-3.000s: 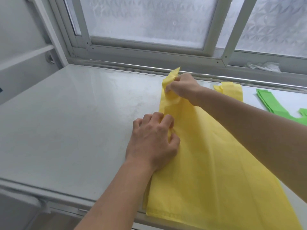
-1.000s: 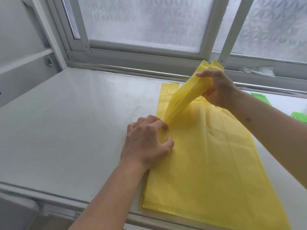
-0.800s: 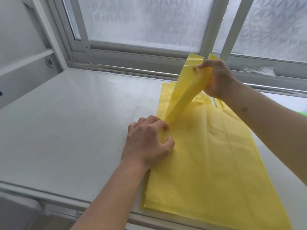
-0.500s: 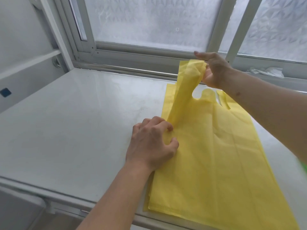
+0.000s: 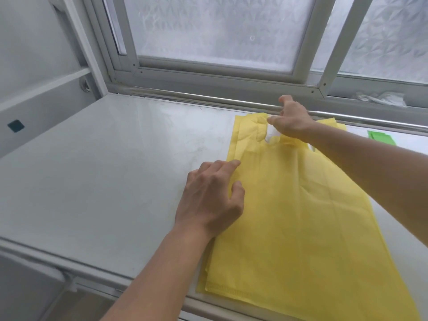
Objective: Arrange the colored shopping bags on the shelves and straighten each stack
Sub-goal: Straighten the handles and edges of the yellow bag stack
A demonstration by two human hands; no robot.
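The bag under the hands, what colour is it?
Yellow. The bag shows plainly in the head view.

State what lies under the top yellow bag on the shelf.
Under the top yellow bag, edges of more yellow bags peek out at its left and near edges, resting on the white shelf. Their number is hidden.

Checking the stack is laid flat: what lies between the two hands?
Only flat yellow bag fabric between the left hand and right hand; nothing else, in the head view.
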